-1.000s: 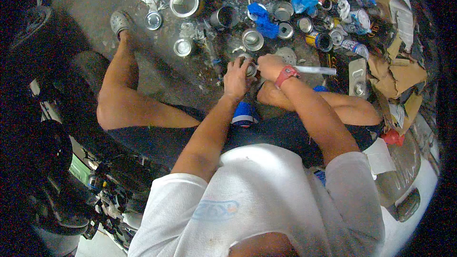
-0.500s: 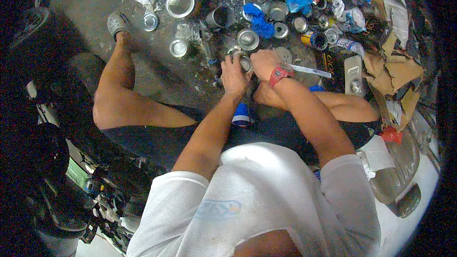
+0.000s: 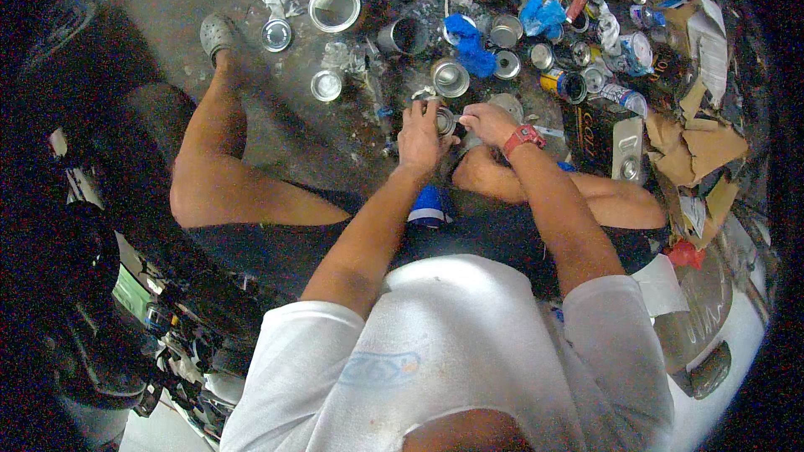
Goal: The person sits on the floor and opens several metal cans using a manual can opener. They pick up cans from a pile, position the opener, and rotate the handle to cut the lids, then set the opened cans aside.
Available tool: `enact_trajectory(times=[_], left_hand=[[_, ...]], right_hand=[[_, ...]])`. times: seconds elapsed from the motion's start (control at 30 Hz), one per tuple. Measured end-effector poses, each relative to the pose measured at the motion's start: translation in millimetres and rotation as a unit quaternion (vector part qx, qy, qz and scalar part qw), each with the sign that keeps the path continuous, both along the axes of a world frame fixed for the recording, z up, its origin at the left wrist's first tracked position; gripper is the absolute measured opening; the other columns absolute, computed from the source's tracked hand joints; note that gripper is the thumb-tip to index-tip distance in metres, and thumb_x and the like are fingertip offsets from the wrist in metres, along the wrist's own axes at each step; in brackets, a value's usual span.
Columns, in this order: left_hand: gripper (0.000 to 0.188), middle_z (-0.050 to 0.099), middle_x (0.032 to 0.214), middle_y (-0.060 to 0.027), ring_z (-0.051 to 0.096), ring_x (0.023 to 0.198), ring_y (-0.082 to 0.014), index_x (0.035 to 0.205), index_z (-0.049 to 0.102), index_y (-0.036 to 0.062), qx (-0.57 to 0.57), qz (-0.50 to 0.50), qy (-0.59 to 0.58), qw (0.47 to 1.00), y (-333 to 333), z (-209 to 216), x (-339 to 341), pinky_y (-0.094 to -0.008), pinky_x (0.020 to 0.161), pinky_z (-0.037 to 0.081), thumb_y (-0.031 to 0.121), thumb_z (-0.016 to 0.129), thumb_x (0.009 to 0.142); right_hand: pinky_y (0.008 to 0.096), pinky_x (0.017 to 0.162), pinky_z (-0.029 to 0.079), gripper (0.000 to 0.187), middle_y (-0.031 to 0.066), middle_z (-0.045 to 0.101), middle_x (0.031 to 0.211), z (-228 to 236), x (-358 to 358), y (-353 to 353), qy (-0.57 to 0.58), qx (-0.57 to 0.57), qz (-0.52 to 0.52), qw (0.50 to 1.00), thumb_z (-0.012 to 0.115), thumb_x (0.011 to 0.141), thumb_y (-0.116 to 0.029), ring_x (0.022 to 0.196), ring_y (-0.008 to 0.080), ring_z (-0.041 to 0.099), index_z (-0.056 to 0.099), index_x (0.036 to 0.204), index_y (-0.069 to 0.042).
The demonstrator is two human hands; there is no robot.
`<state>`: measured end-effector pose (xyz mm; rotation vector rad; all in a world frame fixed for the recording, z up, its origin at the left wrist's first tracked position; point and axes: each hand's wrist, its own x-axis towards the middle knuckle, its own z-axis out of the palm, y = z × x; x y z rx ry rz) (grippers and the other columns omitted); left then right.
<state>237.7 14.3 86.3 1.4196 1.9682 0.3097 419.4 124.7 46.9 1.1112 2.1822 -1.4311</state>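
My left hand [image 3: 423, 136] is closed around a small open metal can [image 3: 445, 121], holding it just above the floor between my legs. Right beside it, my right hand [image 3: 490, 125], with a red watch on the wrist, is closed with its fingertips at the can's right side. Part of a long pale stick [image 3: 548, 131] shows beyond that wrist and appears to be in the right hand's grip; its working end is mostly hidden. A blue can with a white band [image 3: 427, 208] lies near my lap.
Several open cans surround the work spot, among them a silver can [image 3: 450, 78] just ahead and a wide one [image 3: 334, 8] farther left. Blue crumpled cloth [image 3: 471, 46] lies among them. Torn cardboard [image 3: 695, 134] and a metal tin [image 3: 626, 151] are at the right.
The pale stick reaches less far past my right wrist than before. My right hand has turned slightly beside the can. The whole view has shifted a little.
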Motion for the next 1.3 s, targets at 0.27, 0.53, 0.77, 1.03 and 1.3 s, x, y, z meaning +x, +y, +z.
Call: enact_trajectory(times=[0.27,0.53,0.77,1.03,1.3], left_hand=[[0.072,0.056,0.148,-0.0143,0.058,0.131,-0.0431,0.151,0.058,0.0242,0.006,-0.098,0.037,0.994,-12.4,-21.5,-8.7,-0.0531,0.096,0.063,0.003,0.073,0.084],[0.073,0.057,0.146,-0.0129,0.059,0.127,-0.0447,0.150,0.060,0.0273,0.021,-0.070,0.029,0.997,-16.4,-13.1,-4.3,-0.0536,0.093,0.063,0.006,0.079,0.083],[0.078,0.057,0.146,-0.0112,0.059,0.127,-0.0425,0.152,0.059,0.0299,-0.009,-0.065,0.016,0.998,-11.4,-5.3,-3.2,-0.0541,0.096,0.061,0.016,0.089,0.081],[0.081,0.058,0.145,-0.0130,0.058,0.129,-0.0415,0.150,0.060,0.0269,0.033,-0.006,0.043,0.999,-20.5,-17.4,3.6,-0.0519,0.098,0.060,0.019,0.093,0.076],[0.081,0.056,0.148,-0.0127,0.058,0.130,-0.0416,0.149,0.060,0.0282,-0.020,-0.014,0.036,0.999,-11.3,-3.2,4.5,-0.0534,0.097,0.060,0.016,0.092,0.075]], right_hand=[[0.0526,0.088,0.062,0.026,0.0209,0.080,0.107,46.6,-54.1,-2.9,-0.183,0.147,0.138,0.962,0.063,0.100,-0.025,0.103,0.0391,0.078,0.082,0.105,-0.008],[0.0535,0.088,0.062,0.025,0.0204,0.080,0.106,45.1,-51.7,-5.4,-0.173,0.096,0.101,0.975,0.064,0.100,-0.025,0.103,0.0406,0.078,0.081,0.104,-0.007],[0.0566,0.089,0.059,0.028,0.0175,0.079,0.101,27.2,-12.5,-1.6,-0.092,0.010,0.015,0.996,0.066,0.101,-0.033,0.104,0.0428,0.076,0.079,0.104,-0.008],[0.0575,0.091,0.060,0.022,0.0210,0.080,0.103,46.8,-56.6,-11.3,-0.180,0.117,0.062,0.975,0.066,0.097,-0.020,0.103,0.0422,0.077,0.082,0.102,-0.007],[0.0542,0.091,0.061,0.036,0.0226,0.079,0.106,18.2,-11.7,7.4,-0.063,0.002,0.039,0.997,0.064,0.100,-0.034,0.102,0.0422,0.077,0.080,0.106,-0.002]])
